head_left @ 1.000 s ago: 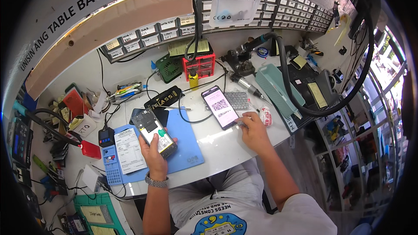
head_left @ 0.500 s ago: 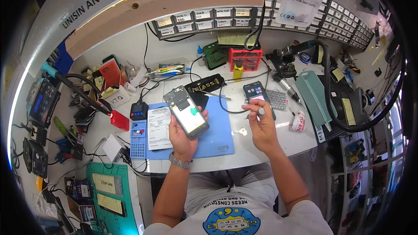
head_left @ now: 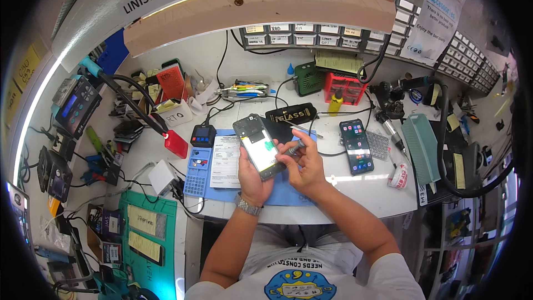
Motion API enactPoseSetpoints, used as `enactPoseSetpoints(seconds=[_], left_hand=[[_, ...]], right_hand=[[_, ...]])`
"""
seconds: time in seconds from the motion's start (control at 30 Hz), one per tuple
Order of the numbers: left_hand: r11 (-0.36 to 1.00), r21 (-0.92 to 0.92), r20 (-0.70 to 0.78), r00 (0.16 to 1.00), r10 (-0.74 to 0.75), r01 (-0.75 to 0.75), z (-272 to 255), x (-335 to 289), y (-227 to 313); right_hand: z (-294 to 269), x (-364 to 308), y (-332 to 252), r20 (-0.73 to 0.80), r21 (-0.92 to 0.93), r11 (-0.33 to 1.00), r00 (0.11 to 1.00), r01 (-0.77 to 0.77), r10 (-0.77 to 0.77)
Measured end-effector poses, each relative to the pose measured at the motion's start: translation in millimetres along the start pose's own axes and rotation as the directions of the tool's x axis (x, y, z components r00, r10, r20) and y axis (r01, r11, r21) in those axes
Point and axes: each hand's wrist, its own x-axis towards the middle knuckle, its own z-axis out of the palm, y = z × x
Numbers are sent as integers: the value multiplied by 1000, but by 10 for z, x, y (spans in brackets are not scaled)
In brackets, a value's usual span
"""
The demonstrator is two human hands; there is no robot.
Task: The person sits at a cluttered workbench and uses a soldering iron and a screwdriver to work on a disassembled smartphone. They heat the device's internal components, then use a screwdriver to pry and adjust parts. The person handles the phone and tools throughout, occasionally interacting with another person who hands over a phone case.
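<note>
My left hand (head_left: 255, 187) is closed around an opened phone (head_left: 259, 147) above the blue mat. Its back cover is off, showing a dark frame and a white battery with a green mark. My right hand (head_left: 308, 171) grips a short grey screwdriver (head_left: 295, 148) at the phone's right edge. Its tip is hidden by the fingers, so I cannot tell whether it touches the phone. A second phone (head_left: 356, 147) lies to the right with its screen lit, apart from both hands.
A blue mat (head_left: 277, 197) holds a printed form (head_left: 225, 161) and a small parts tray (head_left: 196, 175). Behind are a black pouch (head_left: 290, 114), yellow bottle (head_left: 335, 103) and red drawer box (head_left: 345, 88). A teal tray (head_left: 420, 147) and thick black hose (head_left: 444, 128) stand right.
My right hand has moved left with the screwdriver, from over the second phone to the opened phone. The second phone is now uncovered. The view has shifted, moving the scene rightward.
</note>
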Motion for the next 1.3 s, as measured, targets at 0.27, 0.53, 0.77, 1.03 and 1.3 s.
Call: enactPoseSetpoints(seconds=[0.27,0.53,0.77,1.03,1.3], left_hand=[[999,30,7,999,-32,32,-11,-20,11],[998,24,-35,998,-50,51,3,-11,0],[997,47,-106,992,65,-60,114,-45,-18],[997,67,-45,998,42,-39,51,-59,-22],[997,67,53,998,25,-29,-100,-60,20]], right_hand=[[9,-38,47,-14,27,1000,1000,-12,12],[-32,-18,-126,1,-275,939,977,206,-214],[-55,28,-188,30,-204,977,998,62,-57],[-8,-5,-131,53,-132,985,993,108,-102],[46,-31,-33,61,-155,979,990,131,-123]])
